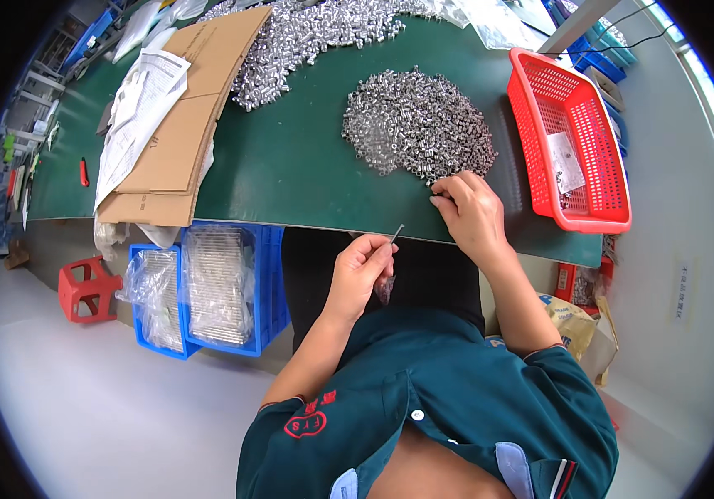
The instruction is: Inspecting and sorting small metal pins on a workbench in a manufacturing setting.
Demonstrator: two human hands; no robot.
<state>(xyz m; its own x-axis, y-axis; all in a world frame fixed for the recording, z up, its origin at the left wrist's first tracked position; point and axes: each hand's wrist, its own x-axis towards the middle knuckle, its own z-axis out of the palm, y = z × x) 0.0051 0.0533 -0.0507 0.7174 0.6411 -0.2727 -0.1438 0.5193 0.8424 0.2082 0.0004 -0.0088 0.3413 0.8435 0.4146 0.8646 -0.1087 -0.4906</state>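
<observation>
In the head view, a thin metal pin (396, 234) is pinched between the closed fingers of the left hand (363, 268), just off the green mat's (290, 166) near edge. The right hand (473, 212) rests on the pile of small shiny metal sleeves (415, 121), fingers curled; what is gripped cannot be told. Smooth cylindrical parts could be nudged off the edge, or dropped while being threaded.

my table (290, 166) has a green top. directly on it lie a heap of small metal pieces (419, 123) near my edge, a bigger heap (307, 33) farther back, flattened cardboard (178, 137) with papers (137, 104) on it at left, and a red basket (573, 137) at right.
</observation>
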